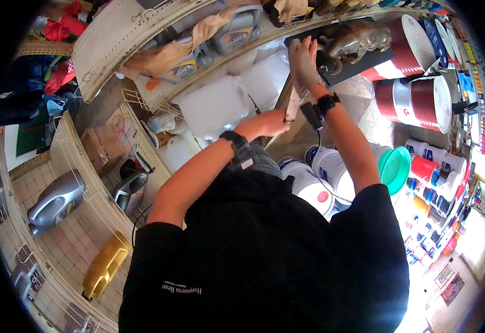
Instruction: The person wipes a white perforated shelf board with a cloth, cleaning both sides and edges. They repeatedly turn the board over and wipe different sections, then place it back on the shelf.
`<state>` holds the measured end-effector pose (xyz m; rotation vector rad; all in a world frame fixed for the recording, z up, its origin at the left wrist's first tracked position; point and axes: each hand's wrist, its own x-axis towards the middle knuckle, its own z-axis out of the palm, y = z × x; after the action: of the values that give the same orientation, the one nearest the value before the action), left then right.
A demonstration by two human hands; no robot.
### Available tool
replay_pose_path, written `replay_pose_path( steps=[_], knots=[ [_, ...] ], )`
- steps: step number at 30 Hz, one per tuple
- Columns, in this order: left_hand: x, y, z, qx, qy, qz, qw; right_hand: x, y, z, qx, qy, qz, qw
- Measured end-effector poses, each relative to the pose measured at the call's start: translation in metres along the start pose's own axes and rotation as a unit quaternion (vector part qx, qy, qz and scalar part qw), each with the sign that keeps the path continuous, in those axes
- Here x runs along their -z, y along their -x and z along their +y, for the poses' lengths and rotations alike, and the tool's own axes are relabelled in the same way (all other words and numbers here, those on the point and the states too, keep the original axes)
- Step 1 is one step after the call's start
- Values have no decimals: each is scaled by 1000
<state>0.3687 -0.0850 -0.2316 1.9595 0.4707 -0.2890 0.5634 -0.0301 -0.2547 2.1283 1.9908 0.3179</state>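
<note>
Two bare hands work near the top centre of the frame, both wearing dark wrist bands. The right hand (303, 61) is raised highest, palm flat with fingers spread, pressed against a black board (359, 65) that juts out from a shelf edge; it grips nothing and simply lies open on the surface. On that board sits a dull brown metal part (353, 39), lumpy and pipe-like, its exact kind hard to tell. The left hand (270, 123) sits lower, just below the right wrist, fingers curled closed around a pale strip (292, 105) that stands nearly upright between the two hands; how firmly it is pinched cannot be told.

As a judgement, the work looks to be mid-way: the board and the metal part are already up at shelf height and being steadied, while the strip is held in the hand and not yet set anywhere.

Around them, translucent white jugs (220, 105) crowd the space left of the hands. Red and white drums (414, 97) lie at upper right, a green funnel (395, 166) below them, and white pails (314, 186) under the forearms. At lower left, a grey canister (56, 202) and a yellow canister (104, 266) rest on a wire rack (81, 172).
</note>
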Motion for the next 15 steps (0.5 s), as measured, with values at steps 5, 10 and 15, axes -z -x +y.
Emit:
replay_pose_path(
  steps=[5,10,15],
  knots=[
    [9,3,0,121,-4,87,989,7,12,-19,-82,-139,134,978],
    [-12,2,-40,56,29,131,989,71,82,-67,34,-188,64,979],
    [-24,12,-34,16,84,139,987,20,78,-71,-21,-308,85,947]
  ],
)
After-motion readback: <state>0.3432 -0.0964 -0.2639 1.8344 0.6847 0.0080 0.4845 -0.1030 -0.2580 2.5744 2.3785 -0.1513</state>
